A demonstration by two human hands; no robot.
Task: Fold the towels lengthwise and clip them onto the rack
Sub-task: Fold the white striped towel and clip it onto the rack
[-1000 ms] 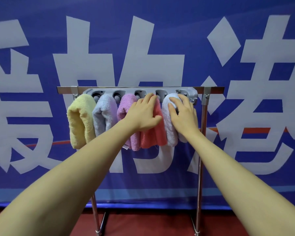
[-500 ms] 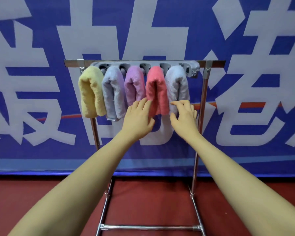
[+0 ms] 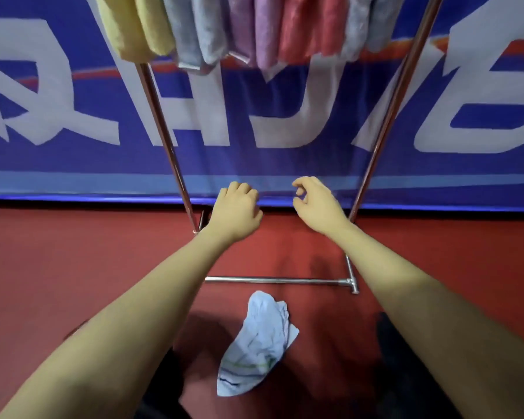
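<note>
Fingers of the left hand and right hand are hanging loosely curled, holding nothing, having dropped away from the five towels hanging on the rack. A pale cloth is lying on the floor, likely next.

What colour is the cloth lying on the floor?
The cloth is pale blue-white with thin green and dark stripes, seen in the head view.
</note>
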